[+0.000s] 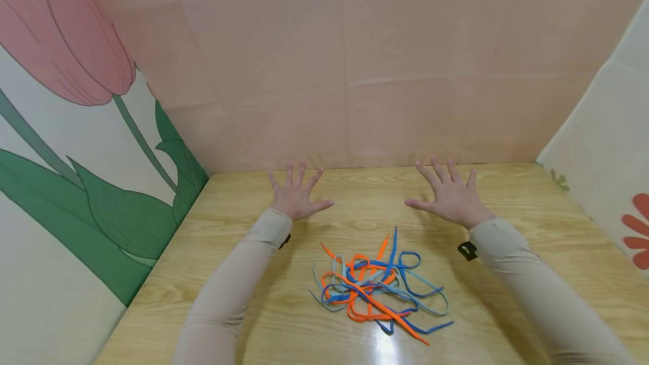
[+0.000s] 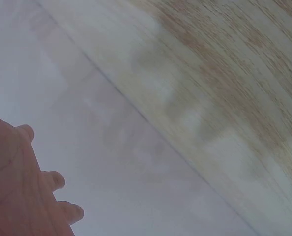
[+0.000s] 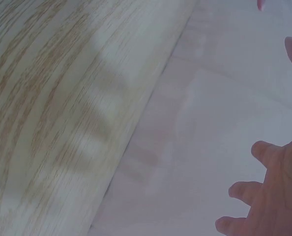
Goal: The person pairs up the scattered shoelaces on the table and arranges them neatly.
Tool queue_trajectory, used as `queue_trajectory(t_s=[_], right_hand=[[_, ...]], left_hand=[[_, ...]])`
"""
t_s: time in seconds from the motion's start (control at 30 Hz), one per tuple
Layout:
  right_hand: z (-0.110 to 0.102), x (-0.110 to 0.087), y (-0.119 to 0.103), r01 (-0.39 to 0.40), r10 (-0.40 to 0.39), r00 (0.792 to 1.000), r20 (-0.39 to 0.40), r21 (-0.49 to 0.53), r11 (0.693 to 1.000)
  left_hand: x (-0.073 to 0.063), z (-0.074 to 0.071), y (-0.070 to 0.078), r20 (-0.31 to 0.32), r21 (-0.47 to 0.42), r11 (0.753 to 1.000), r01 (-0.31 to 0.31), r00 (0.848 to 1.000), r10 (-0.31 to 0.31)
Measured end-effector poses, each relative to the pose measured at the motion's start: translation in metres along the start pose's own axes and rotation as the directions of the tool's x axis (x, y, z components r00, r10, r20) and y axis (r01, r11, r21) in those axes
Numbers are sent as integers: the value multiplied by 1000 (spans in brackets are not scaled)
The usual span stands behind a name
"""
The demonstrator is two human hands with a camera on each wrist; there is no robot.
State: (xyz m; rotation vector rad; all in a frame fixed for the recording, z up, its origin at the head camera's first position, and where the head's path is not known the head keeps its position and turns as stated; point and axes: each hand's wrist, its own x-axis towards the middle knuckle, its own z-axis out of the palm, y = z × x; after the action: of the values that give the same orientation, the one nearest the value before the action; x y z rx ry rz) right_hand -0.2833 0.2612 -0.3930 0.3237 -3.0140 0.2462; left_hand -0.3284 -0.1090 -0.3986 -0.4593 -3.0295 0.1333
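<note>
A loose tangle of flat laces lies on the wooden table in the head view: orange laces [image 1: 382, 306], blue laces [image 1: 392, 258] and pale grey-blue laces [image 1: 436, 306], looped over one another. Beyond the tangle to the left, my left hand [image 1: 296, 196] is held out with its fingers spread. My right hand [image 1: 451, 196] is likewise spread, beyond the tangle to the right. Both hands hold nothing and are apart from the laces. Each wrist view shows only part of its hand, the left hand [image 2: 23, 187] and the right hand [image 3: 276, 191], against the pale backdrop.
The wooden table [image 1: 203, 275] ends at a pinkish cloth backdrop [image 1: 345, 72]. A tulip-printed panel [image 1: 86, 145] borders it on the left and a white panel with red petals [image 1: 623, 145] on the right. A dark strap piece [image 1: 467, 250] hangs by the right cuff.
</note>
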Motion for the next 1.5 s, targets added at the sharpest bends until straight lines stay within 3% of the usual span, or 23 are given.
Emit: queue_trajectory(t_s=[0.23, 0.37, 0.6, 0.83, 1.03, 1.13, 1.33, 1.5], right_hand=[[-6, 3, -1, 3, -3, 1000, -12, 2, 1000], [-9, 3, -1, 3, -3, 1000, -9, -6, 1000], [-9, -1, -1, -3, 4, 1000, 16, -3, 1000], [-15, 0, 0, 7, -7, 999, -33, -19, 1000], [-20, 0, 1, 56, -56, 998, 1, 0, 998], [-19, 1, 1, 89, -90, 995, 49, 24, 996], [-10, 3, 2, 117, -143, 976, 164, 157, 981], [1, 0, 4, 107, -147, 967, 206, 192, 976]], left_hand=[[4, -9, 0, -32, 25, 1000, -11, 999, 12], [3, -13, 1, -27, -6, 1000, -20, 999, 19], [-1, -10, 2, 2, -21, 1000, -23, 1000, 23], [2, -12, 3, 0, -54, 997, -46, 999, 46], [4, -15, 2, 65, -74, 993, -91, 993, 96], [5, -16, 1, 150, -129, 979, -159, 973, 178], [2, -12, -1, 348, -201, 955, -218, 895, 278], [-3, -2, -2, 382, -207, 943, -261, 866, 323]])
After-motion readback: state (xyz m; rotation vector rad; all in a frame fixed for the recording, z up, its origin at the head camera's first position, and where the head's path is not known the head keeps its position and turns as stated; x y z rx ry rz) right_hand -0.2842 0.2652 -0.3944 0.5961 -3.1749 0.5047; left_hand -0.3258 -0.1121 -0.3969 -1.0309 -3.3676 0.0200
